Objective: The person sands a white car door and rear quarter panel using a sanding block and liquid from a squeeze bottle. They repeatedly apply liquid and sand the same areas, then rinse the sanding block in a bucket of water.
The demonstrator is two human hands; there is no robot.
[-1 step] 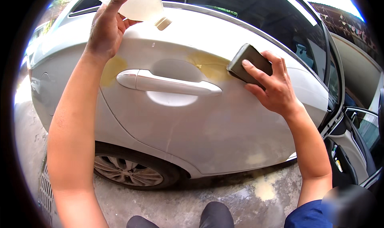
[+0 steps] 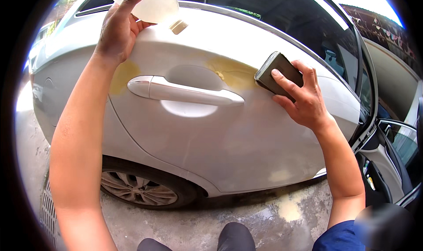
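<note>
Navy cloth sleeve (image 2: 335, 237) and dark-trousered knees (image 2: 236, 237) sit at the lower edge, nearest of all. The right hand (image 2: 305, 94) grasps a dark grey rectangular block (image 2: 284, 66), fingers spread over its broad face; the block is tilted near the upper front corner of a glossy white car door (image 2: 185, 136), and whether its underside meets the paint cannot be told. The left hand (image 2: 116, 37) is closed round a translucent white plastic bottle (image 2: 158, 6), partly hiding it, its beige neck (image 2: 179, 27) tipped down toward the door's upper edge. Between the hands, a long white door handle (image 2: 194, 92) juts out over its rounded recess. One mustard-yellow patch (image 2: 233, 72) spreads above the handle's front end, just beside the block; another yellow patch (image 2: 125, 74) lies by the door's rear edge, and a pale cream smear (image 2: 280, 175) marks its lower edge. Below the rear edge stands a silver-spoked wheel (image 2: 141, 187) on grey, stained concrete ground (image 2: 260, 215), with a slotted drain grate (image 2: 48, 211) at the far left. Dark side windows (image 2: 273, 13) run along the top, an open front door (image 2: 390, 163) swings out at the right, and a shaded roof structure (image 2: 374, 26) rises behind.
</note>
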